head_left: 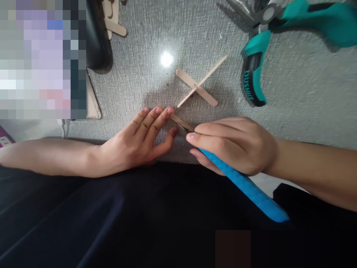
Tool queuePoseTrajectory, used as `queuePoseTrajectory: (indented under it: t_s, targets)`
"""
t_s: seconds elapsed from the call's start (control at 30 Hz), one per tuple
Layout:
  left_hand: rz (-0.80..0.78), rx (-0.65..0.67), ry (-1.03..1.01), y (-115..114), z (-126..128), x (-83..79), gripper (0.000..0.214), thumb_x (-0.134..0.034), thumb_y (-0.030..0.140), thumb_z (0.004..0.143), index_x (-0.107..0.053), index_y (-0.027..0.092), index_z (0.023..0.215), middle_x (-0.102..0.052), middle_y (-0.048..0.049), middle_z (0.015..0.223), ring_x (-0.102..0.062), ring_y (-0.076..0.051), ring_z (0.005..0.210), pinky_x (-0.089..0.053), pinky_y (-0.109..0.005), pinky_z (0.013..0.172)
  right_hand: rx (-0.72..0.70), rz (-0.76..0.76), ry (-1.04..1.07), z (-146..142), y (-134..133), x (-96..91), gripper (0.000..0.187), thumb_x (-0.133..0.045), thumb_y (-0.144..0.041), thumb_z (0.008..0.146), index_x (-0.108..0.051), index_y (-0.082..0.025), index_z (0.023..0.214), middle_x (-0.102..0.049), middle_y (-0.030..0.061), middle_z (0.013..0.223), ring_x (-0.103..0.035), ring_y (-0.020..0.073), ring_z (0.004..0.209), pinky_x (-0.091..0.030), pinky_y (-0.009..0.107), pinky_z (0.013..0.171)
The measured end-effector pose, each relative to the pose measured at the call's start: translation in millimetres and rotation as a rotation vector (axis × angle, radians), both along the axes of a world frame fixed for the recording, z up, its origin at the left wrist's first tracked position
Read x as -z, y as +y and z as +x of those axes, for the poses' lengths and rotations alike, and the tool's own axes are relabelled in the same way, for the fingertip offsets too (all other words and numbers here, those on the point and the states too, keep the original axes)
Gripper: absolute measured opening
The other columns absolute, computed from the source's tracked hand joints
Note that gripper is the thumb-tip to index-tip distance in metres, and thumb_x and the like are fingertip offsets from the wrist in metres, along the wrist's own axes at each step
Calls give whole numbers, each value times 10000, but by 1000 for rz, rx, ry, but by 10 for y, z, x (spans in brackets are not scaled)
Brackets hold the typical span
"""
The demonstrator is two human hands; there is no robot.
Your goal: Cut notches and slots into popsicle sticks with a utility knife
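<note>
My left hand lies flat on the grey textured table, fingers together, their tips pressing down one end of a wooden craft stick. My right hand is closed round a blue-handled craft knife, held like a pen. The knife's dark blade tip touches the stick just right of my left fingertips. The blue handle runs down and to the right over my dark clothing.
Two craft sticks joined in a cross lie just beyond the hands. Teal-handled pliers rest at the upper right. More sticks and a dark object sit at the upper left, with a blurred-out area beside them.
</note>
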State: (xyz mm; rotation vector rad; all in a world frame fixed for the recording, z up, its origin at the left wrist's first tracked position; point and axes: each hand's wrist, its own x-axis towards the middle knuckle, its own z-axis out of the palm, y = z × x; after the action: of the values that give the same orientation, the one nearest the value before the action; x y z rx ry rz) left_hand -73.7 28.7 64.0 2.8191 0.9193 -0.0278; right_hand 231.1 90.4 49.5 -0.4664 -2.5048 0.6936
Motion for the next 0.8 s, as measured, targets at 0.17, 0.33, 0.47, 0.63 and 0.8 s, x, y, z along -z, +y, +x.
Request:
queuePoseTrajectory:
  t_s: [0.17,0.33,0.47,0.63,0.8]
  targets:
    - [-72,0,-8,12,-3,22,835,-763,493,1031,-451,172,1737,-377,-266,1885,-487,-469,1709,-509,-630,1400,12,44,-2,-4,-20,67,161,-613,-180,1123,-602,-196,1283,-808,24,891,-771,191,729,-646,326,640]
    - [-78,8,-24,6,-24,77,922,-810,549,992,-439,176,1749,-353,-275,1897,-470,-470,1726,-491,-638,1408,87,94,18,-13,-92,199,178,-593,-254,1131,-601,-237,1308,-787,-5,886,-756,194,708,-599,333,600]
    - [-22,-8,-62,-52,-43,88,1050,-852,641,961,-406,144,1771,-421,-331,1844,-463,-512,1721,-491,-678,1390,73,123,21,-32,-114,207,189,-625,-220,1116,-601,-198,1301,-788,15,907,-764,193,736,-625,330,634]
    - [-91,-22,-69,-43,-33,72,1047,-869,656,942,-395,267,1792,-403,-234,1892,-422,-522,1747,-400,-769,1418,64,122,-1,-38,-107,155,198,-623,-241,1124,-591,-231,1319,-796,2,907,-775,194,735,-617,329,626]
    - [-186,25,-47,99,-36,103,1191,-912,684,878,-307,311,1833,-246,-204,1962,-284,-562,1797,-258,-860,1431,12,108,-36,-29,-93,126,234,-625,-259,1131,-568,-223,1355,-820,18,962,-801,199,779,-637,327,661]
